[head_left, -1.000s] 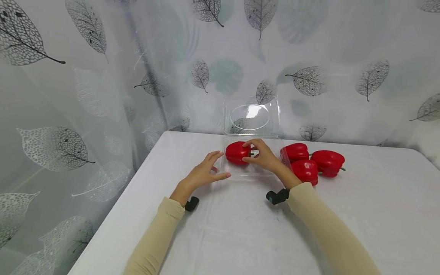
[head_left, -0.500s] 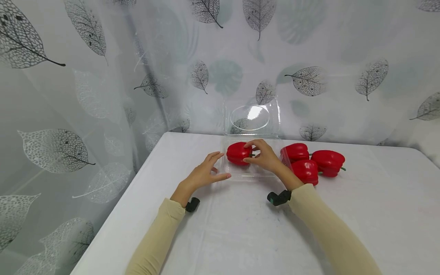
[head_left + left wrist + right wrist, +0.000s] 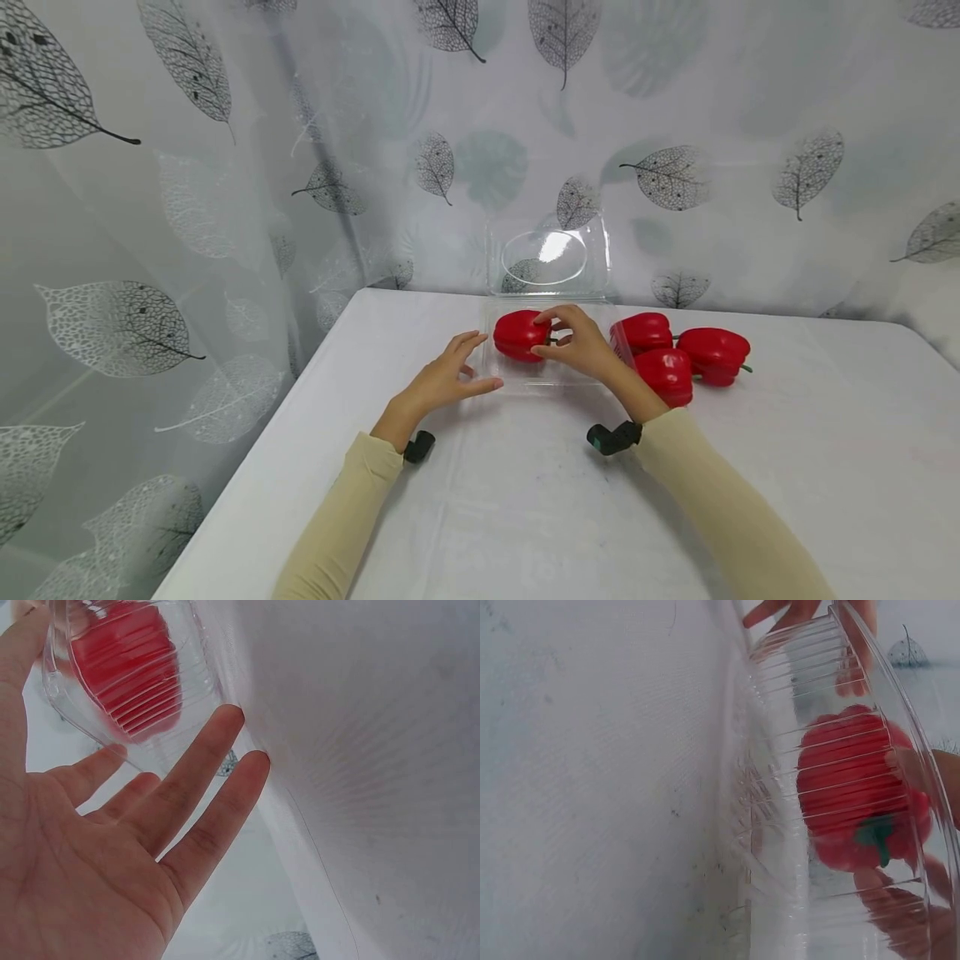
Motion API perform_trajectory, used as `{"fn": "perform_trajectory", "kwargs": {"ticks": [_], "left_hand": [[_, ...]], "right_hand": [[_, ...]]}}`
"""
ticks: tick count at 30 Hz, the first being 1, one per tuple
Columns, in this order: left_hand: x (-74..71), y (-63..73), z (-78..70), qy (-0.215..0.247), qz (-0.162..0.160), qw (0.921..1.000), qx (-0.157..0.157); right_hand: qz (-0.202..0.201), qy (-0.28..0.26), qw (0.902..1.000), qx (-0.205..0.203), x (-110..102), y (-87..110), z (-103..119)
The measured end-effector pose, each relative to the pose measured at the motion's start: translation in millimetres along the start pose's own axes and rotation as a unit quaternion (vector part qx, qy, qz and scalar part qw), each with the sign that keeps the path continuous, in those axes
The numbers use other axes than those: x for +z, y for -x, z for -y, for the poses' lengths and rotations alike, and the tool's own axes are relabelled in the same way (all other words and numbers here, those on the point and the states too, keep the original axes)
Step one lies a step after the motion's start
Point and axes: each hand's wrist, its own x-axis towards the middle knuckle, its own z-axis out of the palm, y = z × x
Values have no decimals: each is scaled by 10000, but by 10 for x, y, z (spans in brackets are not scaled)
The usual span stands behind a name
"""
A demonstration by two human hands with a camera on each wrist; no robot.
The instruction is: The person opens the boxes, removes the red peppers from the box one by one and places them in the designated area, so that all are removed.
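Note:
In the head view, a red bell pepper [image 3: 516, 336] lies on its side in the base of a clear plastic clamshell box [image 3: 498, 377], its stem toward the right. My right hand [image 3: 583, 346] holds the pepper's stem end, fingers above and thumb on the near side. The right wrist view shows the green stem [image 3: 877, 832] through the box's ribbed wall. My left hand [image 3: 444, 377] is at the box's left side with its fingers spread and nothing in it. In the left wrist view its fingertips [image 3: 229, 716] are right by the ribbed wall.
Behind the base, the box's clear lid [image 3: 551, 254] stands raised against the leaf-patterned curtain [image 3: 480, 108]. Several more red bell peppers [image 3: 714, 354] lie grouped just right of the box on the white-covered table [image 3: 525, 500].
The right hand and wrist have shifted slightly to the right and nearer, and the held bell pepper has moved slightly right inside the box. My left hand has stayed in place.

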Motion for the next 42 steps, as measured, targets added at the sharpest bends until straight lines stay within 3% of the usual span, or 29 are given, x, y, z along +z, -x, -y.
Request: {"fn": "perform_trajectory", "kwargs": {"ticks": [26, 36, 42], "left_hand": [[12, 4, 4, 2, -36, 10000, 21], [7, -2, -4, -98, -62, 9999, 20], [27, -5, 3, -56, -18, 10000, 55]], "right_hand": [[-400, -404, 9967, -583, -57, 220, -29], [-695, -473, 9932, -810, -156, 442, 355], [-928, -455, 9901, -945, -168, 490, 365]]}}
